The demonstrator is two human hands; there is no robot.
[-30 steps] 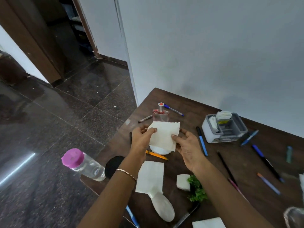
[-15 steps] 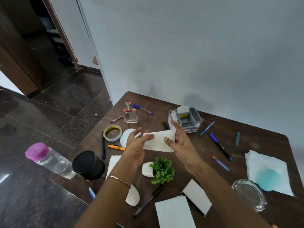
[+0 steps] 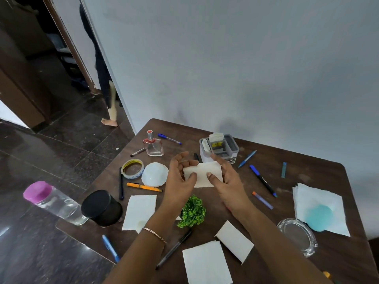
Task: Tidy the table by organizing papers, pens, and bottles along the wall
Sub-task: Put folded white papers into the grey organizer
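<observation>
The left hand (image 3: 178, 179) and the right hand (image 3: 229, 181) both pinched one folded paper (image 3: 203, 171). Each thumb pressed its near face and the fingers were curled behind it. The sheet was lifted clear of the bench (image 3: 287, 201), just in front of the grey organiser (image 3: 219, 150).

It looked like soft tissue paper: nearly weightless, limp, easy to crease or tear, and not slippery. A grip at two opposite edges seemed right, since a one-handed pinch would probably let the fold droop open. A light pressure should be enough.

The other papers lay flat and apart:
- a sheet (image 3: 140, 211) by the left forearm
- a near sheet (image 3: 206, 263)
- a folded piece (image 3: 233, 240) beside the near sheet
- a stack (image 3: 320, 208) at the right with a blue disc on it

Each would likely need a fingertip slid under an edge, and the stack could fan out if taken by one corner.

The pens were thin, stiff and prone to rolling, among them an orange pen (image 3: 143, 187) and a blue marker (image 3: 262, 180), and were best pinched mid-barrel. The perfume bottle (image 3: 153, 147) was glass and called for care, with a grip round its body. The pink-capped bottle (image 3: 55, 202) leaned at the left edge, and I could not tell what carried it. The wall (image 3: 225, 68) ran along the far side.
</observation>
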